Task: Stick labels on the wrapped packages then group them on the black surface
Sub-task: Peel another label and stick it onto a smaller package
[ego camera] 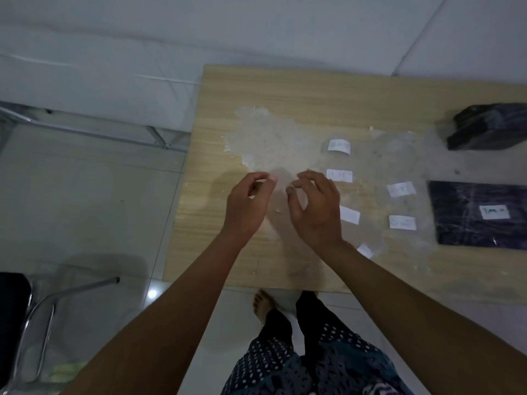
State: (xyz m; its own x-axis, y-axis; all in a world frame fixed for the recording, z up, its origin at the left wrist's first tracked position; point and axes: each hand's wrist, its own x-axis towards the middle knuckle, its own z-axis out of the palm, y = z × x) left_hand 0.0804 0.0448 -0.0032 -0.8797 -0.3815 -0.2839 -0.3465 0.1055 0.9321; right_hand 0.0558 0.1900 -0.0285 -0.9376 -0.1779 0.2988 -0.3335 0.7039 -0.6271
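A: Where are the hands?

B: Both hang over the left half of the pale wood-grain table (pixel 285 89), near its left edge. The left hand (pixel 248 209) has its fingers curled with thumb and forefinger tips close together; the right hand (pixel 315 208) is curled the same way. Whether either pinches something I cannot tell, the picture is too blurred there.

A: And the labels?

B: I count 6 small white paper labels lying apart on the table right of the hands. The top label (pixel 338 146) sits farthest from the person, the second label (pixel 340 175) just beside the right hand's fingers. The corner label (pixel 365 250) lies next to the right wrist.

A: The packages?

B: The flat dark plastic-wrapped package (pixel 467 223) lies toward the table's right side, cut off by the frame, with a white written label (pixel 494 212) stuck on it. The bundled black wrapped package (pixel 484 128) rests farther back, also at the right.

A: Room to move?

B: Bare wood runs along the far edge and the near edge. A metal chair frame (pixel 42 309) stands on the floor, well left of the table.
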